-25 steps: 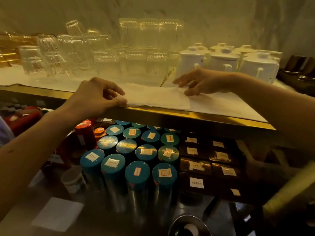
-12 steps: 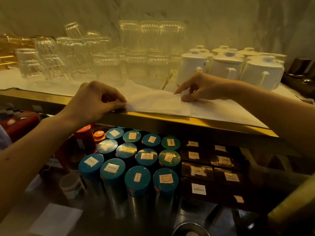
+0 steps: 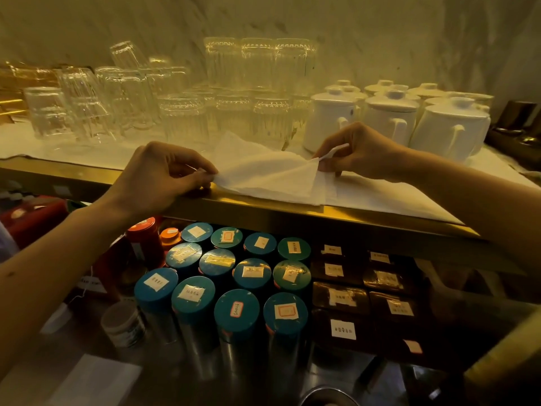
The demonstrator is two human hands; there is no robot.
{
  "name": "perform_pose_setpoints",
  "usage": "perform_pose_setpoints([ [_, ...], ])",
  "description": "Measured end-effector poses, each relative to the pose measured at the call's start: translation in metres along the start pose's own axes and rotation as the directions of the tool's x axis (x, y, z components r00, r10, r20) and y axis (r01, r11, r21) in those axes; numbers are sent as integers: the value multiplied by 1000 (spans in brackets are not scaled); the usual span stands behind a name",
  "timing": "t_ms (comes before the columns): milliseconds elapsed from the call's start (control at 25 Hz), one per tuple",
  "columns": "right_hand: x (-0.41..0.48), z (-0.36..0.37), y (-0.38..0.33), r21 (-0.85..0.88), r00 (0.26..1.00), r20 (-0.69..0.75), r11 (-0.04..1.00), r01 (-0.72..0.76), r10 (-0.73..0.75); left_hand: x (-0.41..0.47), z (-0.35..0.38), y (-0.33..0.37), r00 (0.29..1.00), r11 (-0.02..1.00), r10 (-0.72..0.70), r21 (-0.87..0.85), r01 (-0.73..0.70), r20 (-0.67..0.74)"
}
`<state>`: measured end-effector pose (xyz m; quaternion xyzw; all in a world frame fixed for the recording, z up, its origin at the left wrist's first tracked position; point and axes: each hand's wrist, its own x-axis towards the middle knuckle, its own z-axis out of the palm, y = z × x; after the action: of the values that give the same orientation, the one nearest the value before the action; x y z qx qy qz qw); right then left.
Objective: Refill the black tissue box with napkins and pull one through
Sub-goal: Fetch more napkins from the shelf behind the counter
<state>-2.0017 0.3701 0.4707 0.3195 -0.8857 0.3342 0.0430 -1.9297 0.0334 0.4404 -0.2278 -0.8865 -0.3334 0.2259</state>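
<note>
Left hand (image 3: 164, 177) at the front edge of the shelf (image 3: 263, 213), fingers pinched together on the left corner of a white napkin (image 3: 269, 177). Right hand (image 3: 360, 152) further right, fingers clamped on the napkin's opposite corner, lifting it off the shelf so the sheet peaks between both hands. Lower edge of napkin resting along the brass-coloured shelf lip, atop a white liner (image 3: 395, 197) spread over the shelf. Behind: rows of upturned clear glasses (image 3: 181, 112) to the left, white lidded pots (image 3: 389, 118) to the right, just behind the right hand. Below the shelf: blue-lidded labelled tins (image 3: 237, 310) packed together, dark labelled boxes (image 3: 341, 297) beside them. Black tissue box not visible anywhere.
</note>
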Motion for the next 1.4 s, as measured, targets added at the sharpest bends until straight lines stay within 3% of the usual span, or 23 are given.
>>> perform_pose_setpoints([
  [400,-10,-3,-1,268,998,-61,963,-17,34,5,3,-12,994,985,-44,-172,25,-102],
  [800,13,31,-52,348,962,-259,922,173,-83,-17,-30,-38,958,968,-108,-247,41,-265],
  [1240,68,132,-135,461,971,-208,865,200,-114,-111,-133,-77,899,965,-242,-185,185,-365],
  [1400,76,171,-178,494,962,-140,826,272,-234,-174,-171,-63,836,958,-287,-124,259,-467],
])
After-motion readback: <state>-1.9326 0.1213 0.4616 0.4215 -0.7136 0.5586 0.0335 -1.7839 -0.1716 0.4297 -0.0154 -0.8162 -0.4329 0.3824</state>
